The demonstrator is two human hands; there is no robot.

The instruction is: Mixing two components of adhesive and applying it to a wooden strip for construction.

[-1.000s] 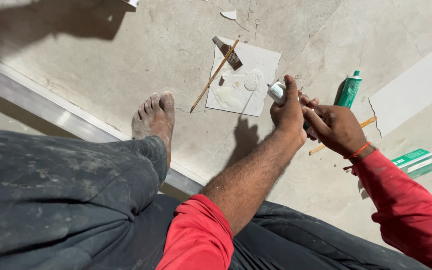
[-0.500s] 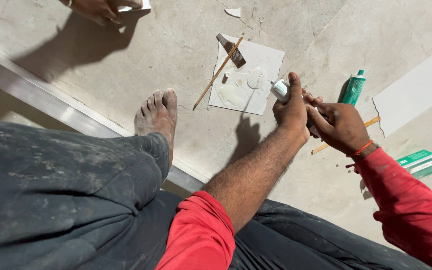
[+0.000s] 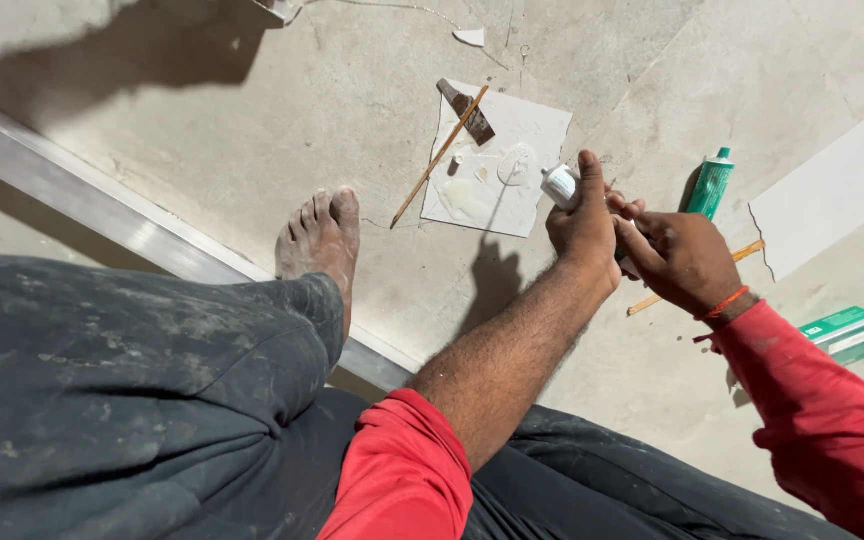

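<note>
A green tube (image 3: 709,184) stands on the floor (image 3: 252,130); a green-and-white box (image 3: 844,333) lies at right.

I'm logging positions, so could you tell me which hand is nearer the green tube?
Right. The right hand lies just below-left of the green tube; the left hand sits farther left.

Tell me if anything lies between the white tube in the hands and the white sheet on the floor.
Nothing visible does. The white tube, gripped in the left hand, has its end at the white sheet's right edge.
</note>
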